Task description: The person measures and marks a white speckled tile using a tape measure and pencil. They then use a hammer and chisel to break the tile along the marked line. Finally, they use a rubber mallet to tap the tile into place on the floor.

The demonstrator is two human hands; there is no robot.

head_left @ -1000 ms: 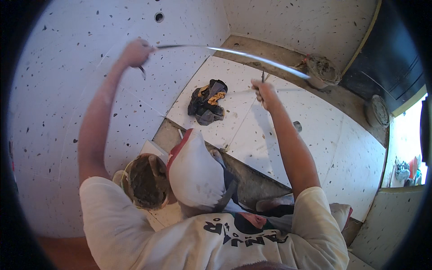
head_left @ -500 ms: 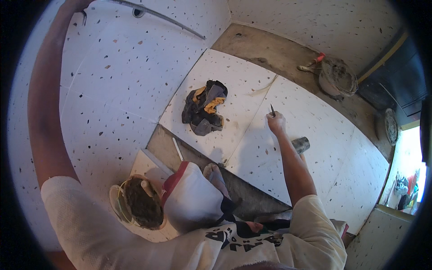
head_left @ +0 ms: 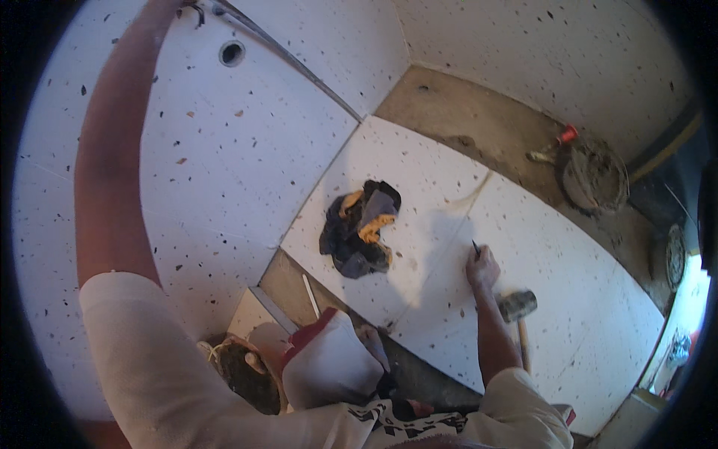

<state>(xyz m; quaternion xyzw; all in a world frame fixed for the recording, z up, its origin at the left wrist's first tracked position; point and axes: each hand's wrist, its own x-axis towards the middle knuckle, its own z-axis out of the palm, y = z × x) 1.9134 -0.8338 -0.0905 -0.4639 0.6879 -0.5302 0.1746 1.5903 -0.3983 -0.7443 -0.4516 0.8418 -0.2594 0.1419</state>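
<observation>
My left hand, partly cut off at the upper edge, is closed on a long thin metal strip, which slants down against the speckled white wall to the corner above the floor tiles. My right hand holds a dark pencil-like tool over the large speckled tiles. A mallet with a cylindrical head and wooden handle lies beside that forearm. A crumpled dark and orange cloth rests on the tiles to the left of my right hand.
Buckets of grey mortar stand on bare concrete, one beside a red-handled tool. A mortar container is by my knee. A round hole pierces the left wall. A dark panel and bright opening are rightward.
My left hand has risen up the wall, swinging the strip from above the tiles to against the wall. My right hand, still holding the tool, has moved down and right toward the mallet.
</observation>
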